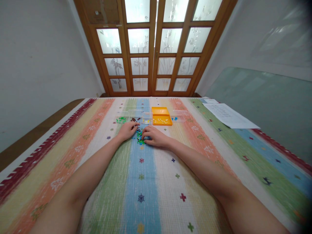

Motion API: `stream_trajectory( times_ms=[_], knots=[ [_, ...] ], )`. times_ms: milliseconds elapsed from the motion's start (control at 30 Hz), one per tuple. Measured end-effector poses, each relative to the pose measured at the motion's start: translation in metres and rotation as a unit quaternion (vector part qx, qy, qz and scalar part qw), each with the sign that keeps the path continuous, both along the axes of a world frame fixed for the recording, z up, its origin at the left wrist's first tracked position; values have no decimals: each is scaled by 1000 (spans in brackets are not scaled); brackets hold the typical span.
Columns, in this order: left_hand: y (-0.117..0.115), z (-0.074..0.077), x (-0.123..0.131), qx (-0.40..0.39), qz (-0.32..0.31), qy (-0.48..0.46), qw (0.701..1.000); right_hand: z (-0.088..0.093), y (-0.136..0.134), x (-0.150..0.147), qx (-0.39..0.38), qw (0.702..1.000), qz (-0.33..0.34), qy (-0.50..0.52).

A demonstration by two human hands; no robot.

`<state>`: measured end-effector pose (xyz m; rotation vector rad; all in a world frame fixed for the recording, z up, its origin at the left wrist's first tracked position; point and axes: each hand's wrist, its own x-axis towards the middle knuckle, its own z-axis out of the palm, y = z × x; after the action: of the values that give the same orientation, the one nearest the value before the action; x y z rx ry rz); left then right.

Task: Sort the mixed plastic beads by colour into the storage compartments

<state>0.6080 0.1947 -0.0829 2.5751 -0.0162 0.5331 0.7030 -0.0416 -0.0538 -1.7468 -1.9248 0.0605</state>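
Note:
A small heap of mixed green, blue and dark pieces [140, 140] lies on the blue stripe of the cloth. Over its right side curve the fingers of my right hand [156, 136], thumb and forefinger apart, fingertips at the pieces. My left hand [127, 131] rests at the heap's upper left, just in front of a clear box with brown pieces [133, 119]. Its thumb and fingers are drawn together; whatever is between them is too small to make out. Green pieces [121, 120] fill another clear box beyond that hand.
Behind the heap stands an open orange box [162, 114] holding white pieces. To its left is a clear compartment with yellow pieces [147, 121], to its right one with blue pieces [174, 119]. Paper sheets [229, 115] lie at the right on the striped tablecloth [143, 185].

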Motion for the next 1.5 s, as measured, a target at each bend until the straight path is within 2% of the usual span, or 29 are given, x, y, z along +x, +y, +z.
stream_trajectory(
  times_ms=[167,367,600,833,1100,1300,1500],
  knots=[
    [0,-1,0,7,-2,1,1000,2,0,-4,7,1000,8,1],
    [1,-2,0,8,-3,-4,1000,2,0,-6,4,999,54,4],
    [0,0,0,18,-2,10,1000,-5,1,-1,25,999,-22,-36],
    [-1,2,-1,19,-1,13,1000,-4,3,-6,22,998,6,-56],
    [0,-1,1,21,-6,14,1000,-7,3,-2,26,996,-19,-77],
    [1,-2,2,23,-10,7,1000,-8,4,-3,29,990,-43,-130],
    [0,-1,0,20,-10,7,1000,-5,3,-3,53,992,-35,-114]
  ],
)
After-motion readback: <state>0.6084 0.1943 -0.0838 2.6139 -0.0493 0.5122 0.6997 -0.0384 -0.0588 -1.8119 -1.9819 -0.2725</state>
